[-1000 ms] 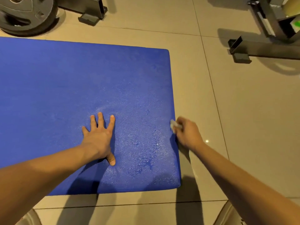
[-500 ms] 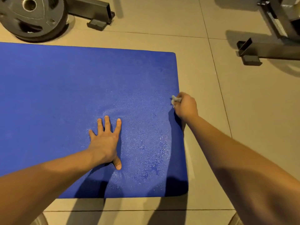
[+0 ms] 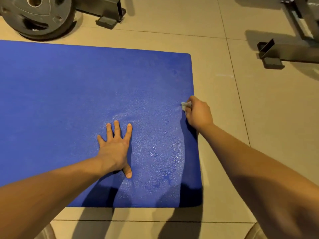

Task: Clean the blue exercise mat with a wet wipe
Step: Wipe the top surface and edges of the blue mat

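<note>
The blue exercise mat (image 3: 77,100) is laid flat on the tiled floor (image 3: 259,135). The left hand (image 3: 114,149) is pressed palm-down on it, fingers (image 3: 117,126) straight and spread. A crumpled wet wipe (image 3: 186,105) is pinched in the curled fingers of the right hand (image 3: 198,114) at the mat's right edge. Wet speckles are seen between the hands. A weight plate (image 3: 38,16) and metal frame feet (image 3: 271,54) are set beyond the mat.

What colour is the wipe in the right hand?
White to pale grey wet wipe, seen in the head view.
</note>
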### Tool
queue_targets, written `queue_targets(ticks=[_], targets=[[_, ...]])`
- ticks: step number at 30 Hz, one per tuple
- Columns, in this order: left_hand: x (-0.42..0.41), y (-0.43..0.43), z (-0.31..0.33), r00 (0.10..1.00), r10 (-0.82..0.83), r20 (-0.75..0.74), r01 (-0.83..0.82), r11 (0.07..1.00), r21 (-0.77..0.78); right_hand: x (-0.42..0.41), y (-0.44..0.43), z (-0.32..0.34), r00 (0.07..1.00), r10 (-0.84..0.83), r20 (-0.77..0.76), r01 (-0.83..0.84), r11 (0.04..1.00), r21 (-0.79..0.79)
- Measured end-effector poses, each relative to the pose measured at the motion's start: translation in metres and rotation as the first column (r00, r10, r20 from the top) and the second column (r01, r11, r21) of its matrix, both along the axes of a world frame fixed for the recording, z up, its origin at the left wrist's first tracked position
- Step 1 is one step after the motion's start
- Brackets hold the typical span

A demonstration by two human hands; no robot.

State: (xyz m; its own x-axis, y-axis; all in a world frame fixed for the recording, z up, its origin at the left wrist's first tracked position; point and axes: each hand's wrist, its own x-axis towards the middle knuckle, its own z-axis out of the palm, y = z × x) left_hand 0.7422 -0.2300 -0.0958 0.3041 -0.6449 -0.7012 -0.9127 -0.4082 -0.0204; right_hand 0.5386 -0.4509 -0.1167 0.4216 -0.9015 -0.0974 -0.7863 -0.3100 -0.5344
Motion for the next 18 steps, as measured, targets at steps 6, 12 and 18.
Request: queue_targets(ticks=[6,12,18], targets=[[0.002,0.003,-0.002,1.0,-0.005,-0.005,0.005,1.0,-0.012,-0.04,0.089,-0.004,0.993,0.115,0.024,-0.116,0.992,0.045],[0.001,0.0,-0.001,1.0,0.005,-0.009,-0.005,1.0,-0.013,-0.048,0.086,-0.004,0.965,0.245,-0.094,-0.246,0.969,0.007],[0.003,0.001,-0.003,1.0,0.008,-0.013,-0.009,1.0,-0.017,0.015,0.03,-0.009,0.989,-0.131,0.07,0.131,0.991,0.005]])
